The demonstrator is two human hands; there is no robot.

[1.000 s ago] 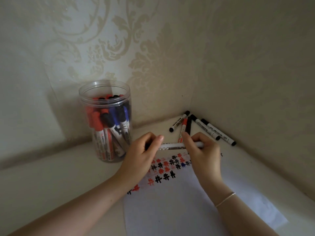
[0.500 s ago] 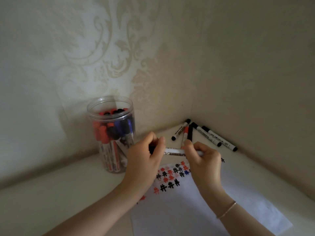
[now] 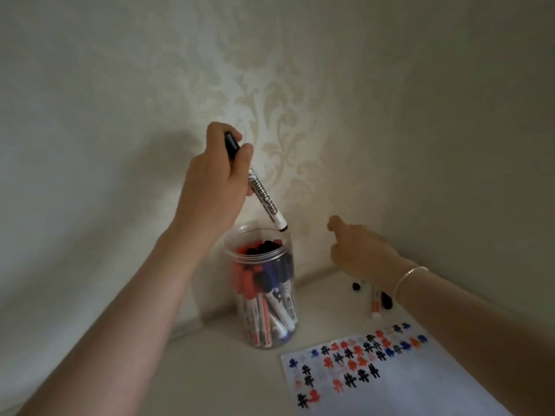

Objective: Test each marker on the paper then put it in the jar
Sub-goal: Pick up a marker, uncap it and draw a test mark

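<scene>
The left hand [image 3: 217,172] is now raised high, directly over the jar [image 3: 262,286], and its fingers are curled around a black marker [image 3: 259,187] that hangs with its lower end just above the jar's open mouth; half a second ago both hands held this same marker level and low over the paper, so the right hand has let it go and the left one has carried it up and across alone. I judge that the test of this marker is finished and only the drop into the jar remains. The right hand [image 3: 360,250] has moved away to the right of the jar, holds nothing, and its fingers are loosely bent, one pointing up; it hovers over the loose markers [image 3: 375,304] in the corner, perhaps to take the next one. The paper [image 3: 390,382] lies below and in front of the right hand, with rows of black, red and blue test marks. The jar below the left hand is already quite full of markers. The right forearm covers most of the loose markers, so I cannot count them. The right fingertips are blurred. The paper is cut off by the bottom edge of the view.
</scene>
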